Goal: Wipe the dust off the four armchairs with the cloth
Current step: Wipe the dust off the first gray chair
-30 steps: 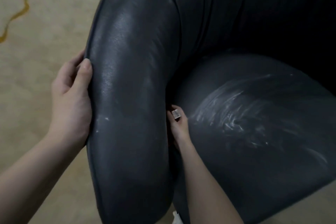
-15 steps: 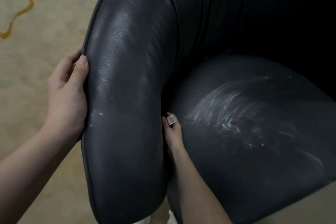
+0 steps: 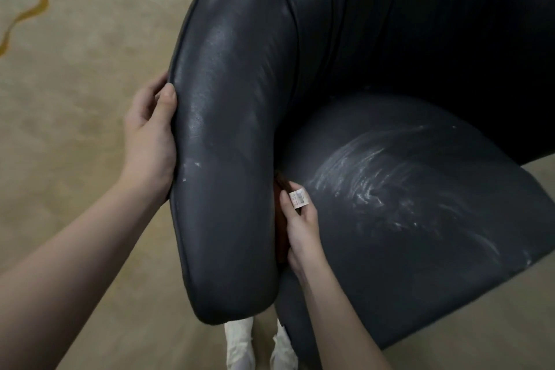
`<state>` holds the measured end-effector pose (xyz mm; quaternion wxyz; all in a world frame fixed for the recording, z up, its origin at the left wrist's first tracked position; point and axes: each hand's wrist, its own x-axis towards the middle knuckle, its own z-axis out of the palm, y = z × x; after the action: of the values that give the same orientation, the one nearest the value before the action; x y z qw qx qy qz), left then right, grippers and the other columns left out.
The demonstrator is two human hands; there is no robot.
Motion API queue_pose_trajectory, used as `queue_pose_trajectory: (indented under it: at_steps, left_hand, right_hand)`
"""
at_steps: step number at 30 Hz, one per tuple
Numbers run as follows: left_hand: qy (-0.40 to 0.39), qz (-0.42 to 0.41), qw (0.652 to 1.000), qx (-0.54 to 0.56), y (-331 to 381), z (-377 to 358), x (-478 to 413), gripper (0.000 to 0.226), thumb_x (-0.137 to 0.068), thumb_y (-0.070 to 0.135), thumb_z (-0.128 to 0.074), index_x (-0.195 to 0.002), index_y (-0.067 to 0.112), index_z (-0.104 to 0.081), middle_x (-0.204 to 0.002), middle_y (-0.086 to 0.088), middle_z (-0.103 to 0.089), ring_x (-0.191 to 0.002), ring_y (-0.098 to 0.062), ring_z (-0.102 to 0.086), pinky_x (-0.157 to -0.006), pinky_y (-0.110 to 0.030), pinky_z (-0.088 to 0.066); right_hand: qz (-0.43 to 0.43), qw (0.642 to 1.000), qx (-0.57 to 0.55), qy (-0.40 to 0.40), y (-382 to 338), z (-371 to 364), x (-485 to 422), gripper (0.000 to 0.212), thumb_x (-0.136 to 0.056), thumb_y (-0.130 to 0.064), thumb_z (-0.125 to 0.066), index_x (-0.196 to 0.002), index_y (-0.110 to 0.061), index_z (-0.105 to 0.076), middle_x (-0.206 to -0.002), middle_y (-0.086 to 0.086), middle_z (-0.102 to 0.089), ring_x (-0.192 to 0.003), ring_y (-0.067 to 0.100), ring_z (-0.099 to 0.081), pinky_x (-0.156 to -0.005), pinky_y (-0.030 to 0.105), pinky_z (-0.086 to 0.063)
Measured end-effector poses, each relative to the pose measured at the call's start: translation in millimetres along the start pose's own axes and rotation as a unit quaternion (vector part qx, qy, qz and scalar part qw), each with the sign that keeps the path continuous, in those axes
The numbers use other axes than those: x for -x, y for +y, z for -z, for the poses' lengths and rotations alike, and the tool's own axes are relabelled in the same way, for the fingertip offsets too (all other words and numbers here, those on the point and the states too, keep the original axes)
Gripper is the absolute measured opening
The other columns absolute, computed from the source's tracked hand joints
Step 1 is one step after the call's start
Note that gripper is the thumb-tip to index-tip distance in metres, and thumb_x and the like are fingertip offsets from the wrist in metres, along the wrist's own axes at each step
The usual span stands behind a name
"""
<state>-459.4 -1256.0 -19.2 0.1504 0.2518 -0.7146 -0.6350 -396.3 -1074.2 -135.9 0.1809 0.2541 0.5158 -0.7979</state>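
The left hand [image 3: 148,141] clasps the outer edge of the armrest [image 3: 228,159]: its thumb lies flat along the top of the rim and its fingers curl round the far side, where they mostly drop out of sight. The right hand [image 3: 301,228] is pushed into the crack between armrest and seat [image 3: 420,219], its fingers closed on the cloth [image 3: 280,234], with a small white label [image 3: 298,200] poking up between thumb and forefinger. The cloth sits deep in that crack (only a narrow reddish-brown strip shows beside the hand), so its shape and how much of it is gripped are hard to make out. The armchair [image 3: 390,39] is dark leather and faces the lower right; the armrest's long axis runs from its rounded front end, low in the middle of the view, up and away to where it bends into the back. White dust streaks [image 3: 369,177] smear the seat just right of the right hand, and fainter grey patches lie along the armrest top. The chair's back and right side are cut off by the frame and lost in shadow. Below the armrest's tip two white shoes [image 3: 237,342] stand on the beige carpet [image 3: 75,69]
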Motion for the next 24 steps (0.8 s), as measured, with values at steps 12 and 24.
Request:
queue_pose_trajectory:
  at_steps: [12, 24]
  left_hand:
    - [-0.006, 0.028, 0.999, 0.023, 5.7, -1.9, 1.3, 0.031, -0.104, 0.02, -0.047, -0.133, 0.012, -0.054, -0.112, 0.013, -0.061, -0.092, 0.015, -0.059, -0.083, -0.008, -0.043]
    - [-0.026, 0.068, 0.993, 0.09, 5.1, -1.1, 0.7, 0.032, -0.103, 0.021, -0.051, -0.134, 0.017, -0.054, -0.13, -0.004, -0.059, -0.112, -0.008, -0.059, -0.09, -0.016, -0.047]
  right_hand:
    - [0.137, 0.988, 0.065, 0.039, -56.7, -36.7, 53.0, 0.021, -0.097, -0.01, -0.06, -0.104, -0.028, -0.068, -0.11, 0.002, -0.072, -0.107, 0.017, -0.066, -0.097, 0.035, -0.051]
    - [0.326, 0.905, 0.272, 0.016, -76.5, -63.7, 81.4, 0.026, -0.089, -0.013, -0.061, -0.105, -0.034, -0.064, -0.107, -0.008, -0.067, -0.104, 0.002, -0.062, -0.089, 0.014, -0.044]
